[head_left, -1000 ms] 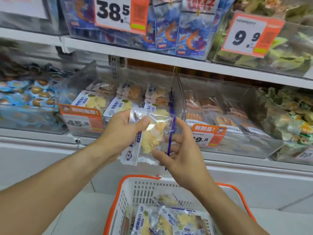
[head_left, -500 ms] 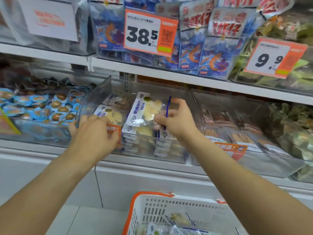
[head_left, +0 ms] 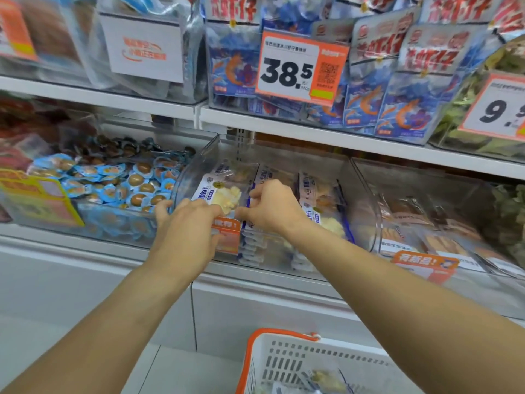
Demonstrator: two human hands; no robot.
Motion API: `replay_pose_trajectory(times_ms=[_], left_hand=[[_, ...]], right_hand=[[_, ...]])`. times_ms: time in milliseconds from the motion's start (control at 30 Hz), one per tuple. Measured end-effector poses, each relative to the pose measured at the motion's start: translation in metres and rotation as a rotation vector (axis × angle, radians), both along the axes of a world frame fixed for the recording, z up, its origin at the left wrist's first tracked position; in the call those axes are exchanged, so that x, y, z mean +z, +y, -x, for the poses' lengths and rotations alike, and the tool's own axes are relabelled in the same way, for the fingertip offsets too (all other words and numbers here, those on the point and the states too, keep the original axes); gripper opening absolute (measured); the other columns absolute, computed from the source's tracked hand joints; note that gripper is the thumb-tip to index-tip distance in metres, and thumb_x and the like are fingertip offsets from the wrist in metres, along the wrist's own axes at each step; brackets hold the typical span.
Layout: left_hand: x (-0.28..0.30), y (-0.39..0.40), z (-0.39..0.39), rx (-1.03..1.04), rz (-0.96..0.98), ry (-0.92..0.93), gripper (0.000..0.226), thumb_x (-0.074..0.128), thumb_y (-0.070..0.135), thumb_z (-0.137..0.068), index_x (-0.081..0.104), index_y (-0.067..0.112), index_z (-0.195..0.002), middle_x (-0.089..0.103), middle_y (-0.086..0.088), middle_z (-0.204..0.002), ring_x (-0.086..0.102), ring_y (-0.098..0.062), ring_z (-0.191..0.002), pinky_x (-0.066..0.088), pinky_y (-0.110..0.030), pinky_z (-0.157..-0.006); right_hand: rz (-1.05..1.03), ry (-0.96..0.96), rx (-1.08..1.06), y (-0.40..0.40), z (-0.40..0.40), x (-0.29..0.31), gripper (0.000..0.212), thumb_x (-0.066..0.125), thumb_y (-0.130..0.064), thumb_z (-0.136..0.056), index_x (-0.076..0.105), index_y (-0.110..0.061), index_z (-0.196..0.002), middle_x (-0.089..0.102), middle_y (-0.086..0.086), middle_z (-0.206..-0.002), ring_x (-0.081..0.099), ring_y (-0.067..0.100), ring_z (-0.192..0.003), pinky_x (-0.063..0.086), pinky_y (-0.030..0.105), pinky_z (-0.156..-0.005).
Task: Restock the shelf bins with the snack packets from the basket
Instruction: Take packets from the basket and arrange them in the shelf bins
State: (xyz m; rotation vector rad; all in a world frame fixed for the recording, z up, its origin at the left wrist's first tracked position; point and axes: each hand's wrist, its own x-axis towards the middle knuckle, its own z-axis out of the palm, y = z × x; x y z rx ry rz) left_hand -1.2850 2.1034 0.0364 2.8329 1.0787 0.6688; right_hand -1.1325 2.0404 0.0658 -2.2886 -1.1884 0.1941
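Both of the person's hands are over the front of the clear shelf bin (head_left: 366,223) on the lower shelf. The left hand (head_left: 187,231) rests at the bin's front edge, fingers curled over the rim beside the orange price tag (head_left: 227,237); whether it actually grips the rim or just rests there is hard to tell. The right hand (head_left: 272,209) has its fingers curled on a snack packet (head_left: 224,194), white and blue with pale yellow pieces showing, lying on top of the left stack inside the bin. More of these packets fill the bin in rows. Below, the white basket (head_left: 284,362) with the orange rim holds a few more packets
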Motion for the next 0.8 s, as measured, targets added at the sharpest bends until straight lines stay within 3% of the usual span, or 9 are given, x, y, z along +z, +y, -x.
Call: replay_pose_trajectory(times_ms=[133, 233, 300, 433, 500, 567, 633, 700, 800], left_hand=[[-0.004, 0.000, 0.000, -0.009, -0.023, -0.057, 0.027, 0.072, 0.037, -0.086, 0.067, 0.033, -0.112, 0.062, 0.008, -0.106, 0.050, -0.018, -0.110, 0.020, -0.043, -0.104], [-0.003, -0.001, -0.001, 0.002, -0.035, -0.069, 0.027, 0.072, 0.037, -0.087, 0.067, 0.032, -0.112, 0.062, 0.007, -0.107, 0.050, -0.019, -0.111, 0.020, -0.043, -0.103], [-0.003, -0.002, -0.001, 0.002, -0.040, -0.079, 0.025, 0.072, 0.035, -0.086, 0.067, 0.030, -0.110, 0.062, 0.006, -0.105, 0.050, -0.020, -0.110, 0.020, -0.043, -0.103], [-0.001, -0.004, 0.001, 0.005, -0.010, -0.068, 0.025, 0.072, 0.033, -0.087, 0.067, 0.029, -0.110, 0.063, 0.007, -0.106, 0.050, -0.019, -0.111, 0.020, -0.044, -0.106], [0.001, -0.005, 0.001, -0.003, -0.018, -0.058, 0.027, 0.073, 0.033, -0.085, 0.067, 0.027, -0.110, 0.063, 0.007, -0.107, 0.049, -0.020, -0.113, 0.019, -0.046, -0.107], [0.003, -0.008, 0.002, -0.071, -0.058, -0.133, 0.026, 0.076, 0.031, -0.081, 0.068, 0.026, -0.105, 0.064, 0.007, -0.105, 0.049, -0.020, -0.113, 0.021, -0.048, -0.107], [0.009, -0.020, 0.001, -0.233, -0.133, -0.349, 0.016, 0.075, 0.025, -0.081, 0.068, 0.022, -0.095, 0.065, 0.007, -0.097, 0.055, -0.020, -0.105, 0.030, -0.044, -0.101], [0.017, -0.046, -0.005, -0.386, -0.183, -0.592, 0.003, 0.070, 0.016, -0.085, 0.067, 0.016, -0.087, 0.064, 0.005, -0.084, 0.057, -0.017, -0.086, 0.039, -0.034, -0.086], [0.004, -0.098, -0.027, -0.530, 0.041, -0.635, 0.005, 0.066, 0.009, -0.089, 0.066, 0.013, -0.086, 0.058, 0.008, -0.077, 0.047, -0.007, -0.066, 0.041, -0.026, -0.065]], right_hand=[[0.065, -0.070, 0.062, 0.004, 0.002, 0.001, 0.034, 0.074, -0.031, -0.086, 0.066, -0.001, -0.073, 0.066, 0.011, -0.070, 0.062, 0.024, -0.066, 0.060, 0.041, -0.068], [0.078, -0.067, 0.069, 0.004, 0.003, 0.003, 0.021, 0.062, -0.015, -0.091, 0.070, 0.005, -0.090, 0.074, 0.016, -0.095, 0.069, 0.030, -0.085, 0.060, 0.045, -0.077], [0.028, -0.094, 0.050, -0.001, 0.005, 0.005, 0.026, 0.054, -0.006, -0.090, 0.070, 0.003, -0.109, 0.071, 0.019, -0.113, 0.067, 0.035, -0.099, 0.059, 0.047, -0.083], [-0.284, -0.177, 0.062, -0.029, 0.012, 0.008, 0.030, 0.054, -0.011, -0.093, 0.070, -0.015, -0.117, 0.069, 0.004, -0.111, 0.064, 0.019, -0.100, 0.054, 0.033, -0.089], [-0.466, -0.229, 0.127, -0.052, 0.015, 0.008, 0.020, 0.058, -0.010, -0.091, 0.071, -0.017, -0.105, 0.065, -0.003, -0.098, 0.057, 0.005, -0.088, 0.045, 0.016, -0.081], [-0.619, -0.281, 0.181, -0.081, 0.016, 0.003, 0.015, 0.062, -0.004, -0.087, 0.069, -0.013, -0.097, 0.059, -0.004, -0.088, 0.049, -0.001, -0.077, 0.037, 0.009, -0.072], [-0.714, -0.273, 0.178, -0.112, 0.017, -0.012, 0.014, 0.062, -0.001, -0.088, 0.064, -0.010, -0.099, 0.052, -0.004, -0.088, 0.046, 0.003, -0.074, 0.035, 0.012, -0.069], [-0.775, -0.216, 0.145, -0.139, 0.015, -0.038, 0.018, 0.059, 0.000, -0.090, 0.057, -0.012, -0.103, 0.046, -0.003, -0.090, 0.045, 0.012, -0.073, 0.036, 0.018, -0.068], [-0.738, -0.106, 0.047, -0.178, 0.013, -0.100, 0.027, 0.055, 0.003, -0.090, 0.051, -0.020, -0.103, 0.044, -0.004, -0.093, 0.045, 0.015, -0.074, 0.039, 0.021, -0.068]])
